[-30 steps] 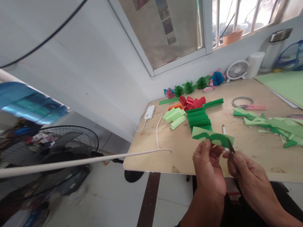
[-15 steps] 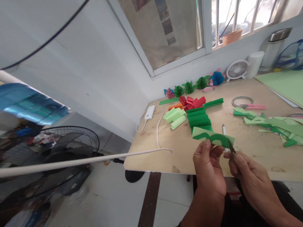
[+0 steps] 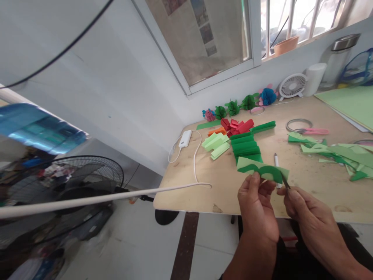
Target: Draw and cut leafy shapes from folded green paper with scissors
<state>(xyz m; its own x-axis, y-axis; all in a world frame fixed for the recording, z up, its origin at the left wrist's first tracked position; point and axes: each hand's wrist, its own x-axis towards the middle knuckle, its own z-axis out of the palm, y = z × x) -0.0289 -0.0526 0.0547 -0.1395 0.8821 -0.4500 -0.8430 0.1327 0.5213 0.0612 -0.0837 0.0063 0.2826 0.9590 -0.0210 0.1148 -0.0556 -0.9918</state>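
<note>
Between the thumb and fingers of my left hand (image 3: 256, 204) is a strip of green paper (image 3: 266, 172), dark green with wavy edges against light green. My right hand (image 3: 305, 208) is closed round a pair of scissors (image 3: 284, 181). Their dark blades meet the right end of the strip, and the handles are hidden in my fingers. Behind the strip lies a white pen (image 3: 276, 160). Just beyond it sits a stack of folded dark green paper (image 3: 244, 146). Light green folded pieces (image 3: 215, 144) and red folded pieces (image 3: 237, 126) lie farther back.
Green paper scraps (image 3: 344, 153) spread over the table's right side. Pink-handled scissors (image 3: 316, 131) lie near a metal ring (image 3: 298, 124). Paper turtle-like figures (image 3: 233, 107) line the wall beside a small white fan (image 3: 293, 85). A white cable (image 3: 175, 188) crosses the left edge.
The scissor blades have shifted slightly at the strip's right end, with my right hand a little farther right. My left hand keeps its hold on the paper almost unmoved.
</note>
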